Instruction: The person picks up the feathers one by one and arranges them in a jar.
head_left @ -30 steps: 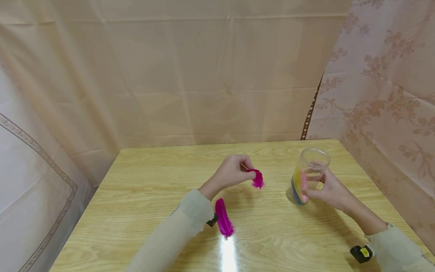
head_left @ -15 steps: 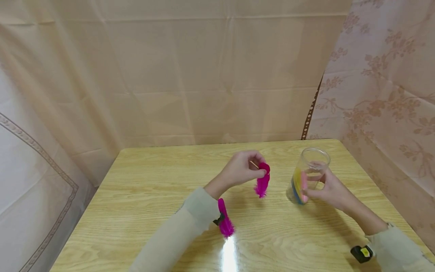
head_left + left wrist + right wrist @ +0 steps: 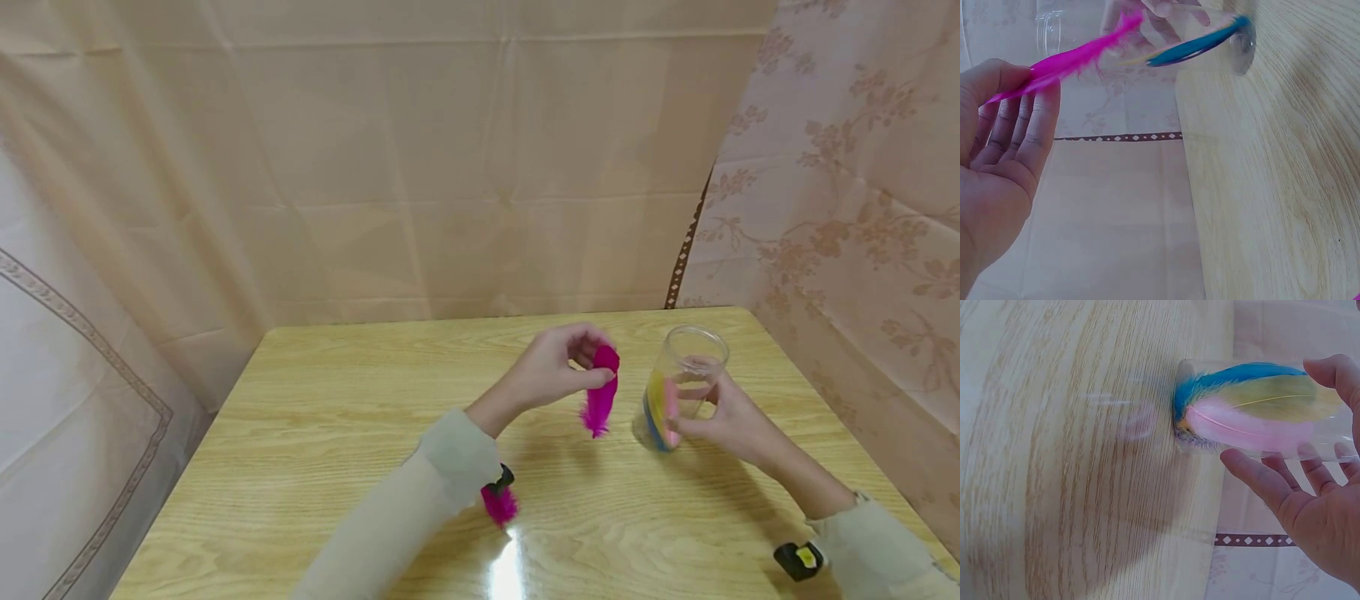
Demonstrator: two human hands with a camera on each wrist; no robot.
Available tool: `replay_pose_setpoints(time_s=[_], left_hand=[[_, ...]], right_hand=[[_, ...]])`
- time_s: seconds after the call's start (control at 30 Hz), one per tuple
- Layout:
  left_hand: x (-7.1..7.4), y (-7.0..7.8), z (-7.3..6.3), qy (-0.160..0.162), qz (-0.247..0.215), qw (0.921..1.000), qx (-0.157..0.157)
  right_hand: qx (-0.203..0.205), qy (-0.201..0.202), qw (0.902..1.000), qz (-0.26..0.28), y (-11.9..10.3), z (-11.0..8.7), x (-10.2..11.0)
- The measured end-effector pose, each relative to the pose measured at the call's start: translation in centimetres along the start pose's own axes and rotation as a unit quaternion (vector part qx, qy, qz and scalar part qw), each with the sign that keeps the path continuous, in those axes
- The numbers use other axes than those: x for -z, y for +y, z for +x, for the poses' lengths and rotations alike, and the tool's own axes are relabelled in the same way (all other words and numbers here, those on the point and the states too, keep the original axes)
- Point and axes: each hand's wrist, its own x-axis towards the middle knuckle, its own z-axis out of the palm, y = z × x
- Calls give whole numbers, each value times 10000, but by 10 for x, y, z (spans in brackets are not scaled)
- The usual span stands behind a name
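My left hand (image 3: 555, 368) pinches a magenta feather (image 3: 601, 403) between thumb and fingers, its fluffy end hanging down, just left of a clear jar (image 3: 679, 357). In the left wrist view the feather (image 3: 1079, 60) appears in front of the jar. The jar stands upright on the table, and my right hand (image 3: 733, 419) grips its side. Through the wall, the right wrist view shows a blue feather (image 3: 1241, 373), a yellow feather (image 3: 1279, 398) and a pink feather (image 3: 1247, 427) inside. A second magenta feather (image 3: 501, 507) lies on the table, partly hidden by the left wrist's black strap.
The wood-grain table (image 3: 337, 400) ends at a beige curtain (image 3: 450, 167) at the back. A floral cloth (image 3: 862, 208) hangs on the right, and a white cloth (image 3: 67, 417) on the left. Light glares off the table near the front.
My left hand has moved right, towards the jar, with its magenta feather, which now shows more of its length. The left wrist covers more of the lying feather. My right hand and the jar stay put.
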Motion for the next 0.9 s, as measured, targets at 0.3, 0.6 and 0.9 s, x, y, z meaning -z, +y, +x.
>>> replay_pose_setpoints(time_s=[0.3,0.6,0.9], left_hand=[[-9,5,9,-20,12,10000,2],[-24,20,32,-172,-428,9989,-93],[-33,42,56,-371,-1145,9925,211]], right_hand=[[20,-21,10000,42,0,-1,0],[69,-27,10000,67,1,-1,1],[441,73,9987,-257,3,2,1]])
